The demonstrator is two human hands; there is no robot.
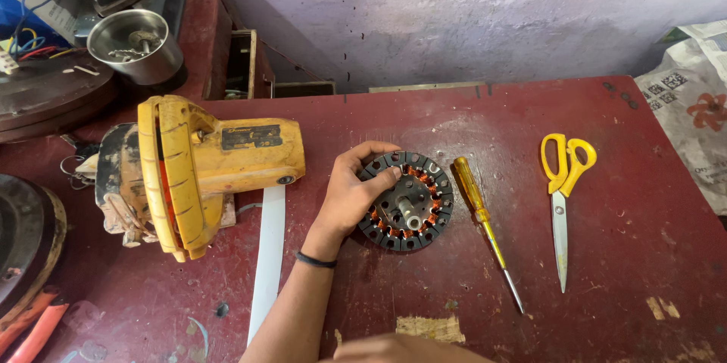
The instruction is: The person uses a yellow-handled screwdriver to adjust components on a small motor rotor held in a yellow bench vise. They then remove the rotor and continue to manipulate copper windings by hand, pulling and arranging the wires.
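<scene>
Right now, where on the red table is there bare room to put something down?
Bare patches: behind the motor core up to the wall, and right of the scissors. The left end is crowded by the yellow tool, steel bowl and white strip. The left hand grips the core.

Black stator (407, 202) with copper-orange windings, yellow-handled screwdriver (485, 224) and scissors (564, 193), dark red table (606, 272).

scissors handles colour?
Yellow. The scissors lie on the red table, clearest in the head view.
</scene>
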